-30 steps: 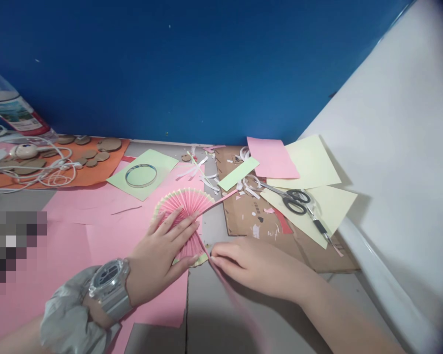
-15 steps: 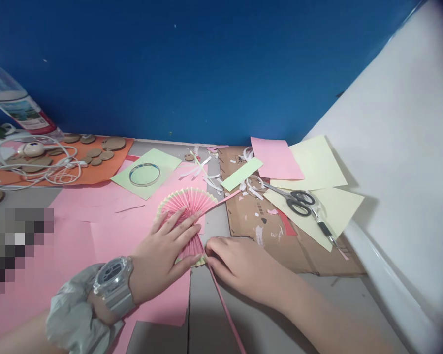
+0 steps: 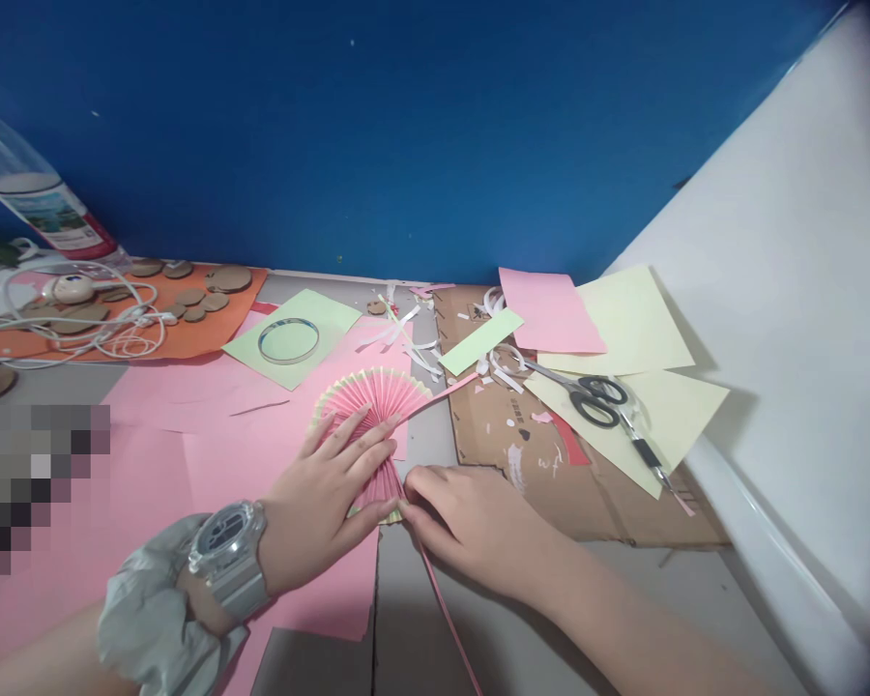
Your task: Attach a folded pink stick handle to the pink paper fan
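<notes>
A pleated pink paper fan [image 3: 377, 394] with a pale green rim is spread out on the work surface. My left hand [image 3: 333, 483] lies flat across it, fingers stretched, covering its lower left part. At the fan's lower right edge, my right hand [image 3: 456, 507] is closed in a pinch on a thin pink paper strip [image 3: 441, 601], which trails down towards me. Another narrow pink strip [image 3: 449, 392] runs from the fan up to the right. The right fingertips are partly hidden, so their exact hold is unclear.
Large pink paper [image 3: 145, 483] lies under the fan's left side. A ring of tape [image 3: 288, 362] rests on green paper [image 3: 311, 307]. Right of the fan are cardboard [image 3: 482, 435], scissors [image 3: 594, 401], a pen [image 3: 645, 451] and paper scraps. A bottle [image 3: 58, 217] and earphones [image 3: 123, 338] are at left.
My right hand has moved slightly left, to the fan's lower edge beside my left thumb. The trailing strip, blurred at first, now hangs steady. My left hand stays on the fan.
</notes>
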### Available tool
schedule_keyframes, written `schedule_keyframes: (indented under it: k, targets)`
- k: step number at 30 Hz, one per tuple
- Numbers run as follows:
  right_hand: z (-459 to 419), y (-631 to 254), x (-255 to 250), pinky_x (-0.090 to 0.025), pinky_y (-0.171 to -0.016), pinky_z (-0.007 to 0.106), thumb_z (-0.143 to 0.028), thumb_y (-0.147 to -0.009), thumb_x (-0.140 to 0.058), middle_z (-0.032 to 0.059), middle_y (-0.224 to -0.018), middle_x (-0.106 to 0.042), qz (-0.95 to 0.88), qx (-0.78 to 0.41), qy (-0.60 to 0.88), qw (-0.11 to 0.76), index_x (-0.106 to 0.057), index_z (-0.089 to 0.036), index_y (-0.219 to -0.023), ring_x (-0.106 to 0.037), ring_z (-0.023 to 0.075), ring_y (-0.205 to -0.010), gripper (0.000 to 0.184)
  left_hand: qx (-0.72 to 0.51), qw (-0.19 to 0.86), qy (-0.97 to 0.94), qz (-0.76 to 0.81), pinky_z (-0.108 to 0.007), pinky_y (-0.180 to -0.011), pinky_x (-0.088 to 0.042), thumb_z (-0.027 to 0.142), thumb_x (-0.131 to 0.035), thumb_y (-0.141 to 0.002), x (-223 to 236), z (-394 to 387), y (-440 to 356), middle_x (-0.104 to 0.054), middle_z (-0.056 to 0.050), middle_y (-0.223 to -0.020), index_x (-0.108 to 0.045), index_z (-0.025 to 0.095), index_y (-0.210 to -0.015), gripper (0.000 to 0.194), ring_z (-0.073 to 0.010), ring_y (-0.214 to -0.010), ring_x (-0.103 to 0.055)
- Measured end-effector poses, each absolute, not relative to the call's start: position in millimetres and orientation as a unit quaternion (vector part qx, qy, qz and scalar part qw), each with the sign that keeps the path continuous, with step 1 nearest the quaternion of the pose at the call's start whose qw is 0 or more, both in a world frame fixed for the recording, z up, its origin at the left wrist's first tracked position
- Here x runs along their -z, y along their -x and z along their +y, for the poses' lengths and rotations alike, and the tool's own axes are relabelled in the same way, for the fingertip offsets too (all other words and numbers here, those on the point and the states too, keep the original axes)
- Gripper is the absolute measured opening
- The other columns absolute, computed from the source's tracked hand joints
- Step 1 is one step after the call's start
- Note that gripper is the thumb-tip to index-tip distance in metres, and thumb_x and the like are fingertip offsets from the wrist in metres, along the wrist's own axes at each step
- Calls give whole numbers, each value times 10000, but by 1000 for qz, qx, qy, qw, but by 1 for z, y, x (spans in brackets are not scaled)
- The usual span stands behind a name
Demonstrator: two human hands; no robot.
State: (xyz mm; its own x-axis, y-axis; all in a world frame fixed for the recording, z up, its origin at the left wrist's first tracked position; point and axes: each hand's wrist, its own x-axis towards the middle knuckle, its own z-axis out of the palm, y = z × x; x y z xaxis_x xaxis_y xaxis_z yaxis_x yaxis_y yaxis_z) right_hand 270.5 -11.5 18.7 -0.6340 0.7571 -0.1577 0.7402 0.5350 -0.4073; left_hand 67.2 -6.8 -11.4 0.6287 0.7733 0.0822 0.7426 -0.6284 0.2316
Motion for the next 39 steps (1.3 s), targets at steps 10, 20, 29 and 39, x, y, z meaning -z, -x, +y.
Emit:
schedule_keyframes:
  k: [10,20,29,39]
  targets:
    - [-12,-272,-18,-257,-531,244,-346,-920,-398,-29,-696,-554,-876,-217,432,10,-455,-197,-779,-504,120,-610,213,-71,90,-898,424,-494,-1098,-160,480,-351,-905,9,-7,-67,-288,1,-1479,-399,219,-1337,507,-270,-1354,-220]
    - [-9,-278,-13,-291,-559,240,-346,-946,-333,-19,-716,-574,-872,-256,415,49,-475,-195,-825,-500,121,-620,241,-98,90,-901,412,-470,-1098,-180,591,-403,-844,11,3,-52,-415,-36,-1412,-473,223,-1290,582,-276,-1332,-280]
    - [-20,-267,-28,-294,-532,250,-438,-817,-541,11,-794,-565,-871,-176,459,6,-488,-188,-750,-524,153,-675,264,-77,94,-892,435,-518,-1092,-164,491,-369,-897,7,14,-40,-381,-60,-1431,-425,221,-1317,502,-266,-1346,-251]
    - [-21,-263,-32,-257,-472,282,-123,-813,-415,32,-708,-575,-830,-93,546,-74,-529,-178,-744,-573,173,-578,144,-129,27,-867,481,-536,-1051,-249,361,-426,-866,10,24,-27,-423,-62,-1384,-450,225,-1288,444,-302,-1295,-289]
